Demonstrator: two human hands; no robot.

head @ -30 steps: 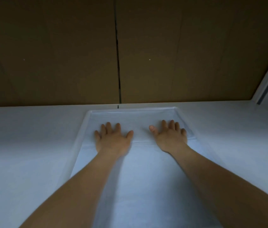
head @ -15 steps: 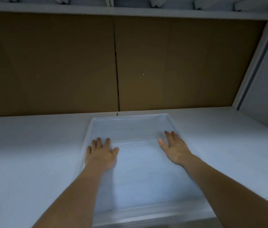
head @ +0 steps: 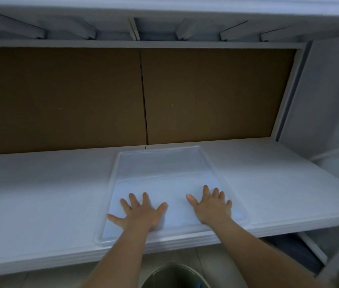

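A shallow, clear plastic tray (head: 160,161) lies on a white shelf (head: 46,194), its near edge at the shelf's front lip. A pale sheet (head: 174,183) lines the tray's bottom. My left hand (head: 141,213) rests flat inside the tray near its front left corner, fingers spread. My right hand (head: 212,206) rests flat in the tray's front right part, fingers straight and apart. Neither hand holds anything.
A brown back panel (head: 81,96) with a vertical seam closes the shelf behind. Another white shelf (head: 164,32) with brackets runs overhead. A white side wall (head: 326,104) stands at the right. Below the shelf edge a round grey bin (head: 174,275) sits on the floor.
Both hands have slid back from the tray's far part to its near edge. The view has pulled back, and the upper shelf, front lip and bin have come into sight.
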